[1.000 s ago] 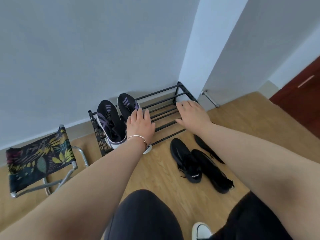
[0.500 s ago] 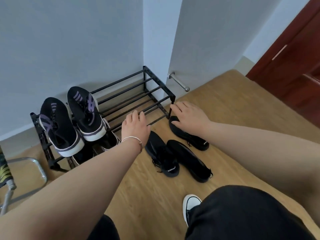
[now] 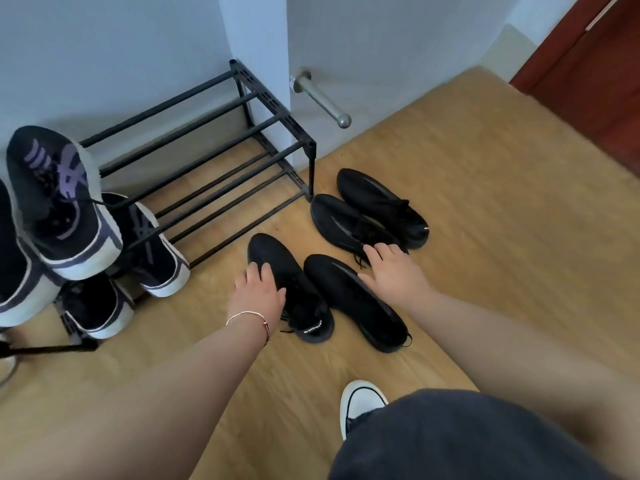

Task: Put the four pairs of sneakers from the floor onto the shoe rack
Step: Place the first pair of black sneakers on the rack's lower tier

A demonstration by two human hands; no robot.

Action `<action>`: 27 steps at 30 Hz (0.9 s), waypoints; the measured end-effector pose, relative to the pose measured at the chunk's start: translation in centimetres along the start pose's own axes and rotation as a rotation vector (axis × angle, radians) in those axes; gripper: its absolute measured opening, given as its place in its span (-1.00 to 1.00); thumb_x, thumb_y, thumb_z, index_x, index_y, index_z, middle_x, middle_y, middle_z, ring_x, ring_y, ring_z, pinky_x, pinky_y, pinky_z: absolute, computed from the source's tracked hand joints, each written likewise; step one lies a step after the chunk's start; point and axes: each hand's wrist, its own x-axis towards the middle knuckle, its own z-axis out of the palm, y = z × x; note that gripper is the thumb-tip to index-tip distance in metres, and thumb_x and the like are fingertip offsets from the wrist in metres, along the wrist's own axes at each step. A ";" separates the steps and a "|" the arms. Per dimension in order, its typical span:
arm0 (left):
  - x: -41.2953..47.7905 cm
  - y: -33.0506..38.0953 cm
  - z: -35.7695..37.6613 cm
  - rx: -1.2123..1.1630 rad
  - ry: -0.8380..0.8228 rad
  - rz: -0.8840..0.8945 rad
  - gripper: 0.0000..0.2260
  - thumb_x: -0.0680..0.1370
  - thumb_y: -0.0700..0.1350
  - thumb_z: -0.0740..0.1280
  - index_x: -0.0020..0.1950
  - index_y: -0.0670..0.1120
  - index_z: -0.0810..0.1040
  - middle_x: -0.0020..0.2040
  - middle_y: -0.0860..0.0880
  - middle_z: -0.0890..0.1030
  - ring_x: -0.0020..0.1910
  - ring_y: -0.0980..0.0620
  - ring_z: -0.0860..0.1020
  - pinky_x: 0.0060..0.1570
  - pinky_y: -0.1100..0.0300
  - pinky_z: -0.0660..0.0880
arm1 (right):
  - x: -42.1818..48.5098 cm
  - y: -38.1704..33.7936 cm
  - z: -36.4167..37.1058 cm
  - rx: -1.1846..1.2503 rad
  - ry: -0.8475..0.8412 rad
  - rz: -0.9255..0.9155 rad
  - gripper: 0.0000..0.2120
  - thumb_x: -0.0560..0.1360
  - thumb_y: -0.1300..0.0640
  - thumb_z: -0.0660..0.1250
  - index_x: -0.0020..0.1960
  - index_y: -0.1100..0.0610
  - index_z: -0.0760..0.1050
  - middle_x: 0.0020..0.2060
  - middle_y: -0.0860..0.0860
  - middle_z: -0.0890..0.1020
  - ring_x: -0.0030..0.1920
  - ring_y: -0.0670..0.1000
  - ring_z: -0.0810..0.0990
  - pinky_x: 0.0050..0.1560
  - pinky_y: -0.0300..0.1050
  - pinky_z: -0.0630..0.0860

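A black two-tier shoe rack [image 3: 277, 119] stands against the wall. Two black sneakers with purple stripes [image 3: 62, 202] rest on its upper tier at the left, and two more like them [image 3: 152, 251] sit on the lower tier. Two pairs of all-black sneakers lie on the floor to the rack's right: a near pair [image 3: 298, 292] and a far pair [image 3: 377, 206]. My left hand [image 3: 256, 296] lies spread on the near pair's left shoe. Between the near pair's right shoe [image 3: 360, 303] and the far pair hovers my right hand [image 3: 394, 271], fingers apart, touching laces.
A metal door stopper [image 3: 322, 98] juts out from the wall right of the rack. A dark red door [image 3: 588, 74] is at the far right. My white-toed shoe [image 3: 360, 400] stands on the wooden floor [image 3: 485, 188] below the sneakers.
Both hands have dropped from the rack's front bars to the black sneakers on the floor. The view has swung right, so the far pair shows fully.
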 end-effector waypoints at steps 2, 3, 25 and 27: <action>-0.2 0.4 2.0 -0.042 -0.053 -0.038 -0.47 0.66 0.10 0.15 0.55 -0.13 0.19 0.50 -0.15 0.31 0.41 -0.17 0.35 0.29 0.01 0.42 | -0.6 0.4 1.7 0.049 -0.050 0.024 -0.38 0.65 -0.19 0.13 0.59 0.11 0.18 0.43 0.09 0.43 0.41 0.15 0.39 0.34 0.04 0.45; -0.3 0.7 2.8 -0.075 -0.079 -0.068 -0.48 0.66 0.10 0.15 0.53 -0.14 0.21 0.48 -0.15 0.34 0.39 -0.18 0.37 0.28 -0.01 0.42 | -1.1 0.5 2.4 0.081 -0.060 0.038 -0.39 0.65 -0.19 0.13 0.59 0.10 0.18 0.42 0.08 0.43 0.40 0.14 0.39 0.32 0.03 0.46; 2.3 1.6 5.6 -1.404 -0.195 -0.803 -0.47 0.56 0.23 0.21 0.50 0.11 0.26 0.25 -0.06 0.56 0.16 -0.21 0.61 0.14 -0.16 0.60 | -0.6 -0.8 7.5 0.838 -0.381 0.538 -0.38 0.57 -0.22 0.31 0.46 0.16 0.35 0.32 0.09 0.56 0.23 0.11 0.55 0.15 -0.06 0.45; 2.6 1.6 5.1 -1.432 -0.203 -0.843 -0.58 0.63 0.14 0.20 0.44 0.01 0.35 0.22 -0.08 0.55 0.15 -0.20 0.62 0.07 -0.08 0.63 | -0.6 -0.8 7.7 0.889 -0.386 0.559 -0.42 0.58 -0.24 0.28 0.42 0.15 0.39 0.26 0.08 0.59 0.16 0.09 0.55 0.15 -0.04 0.46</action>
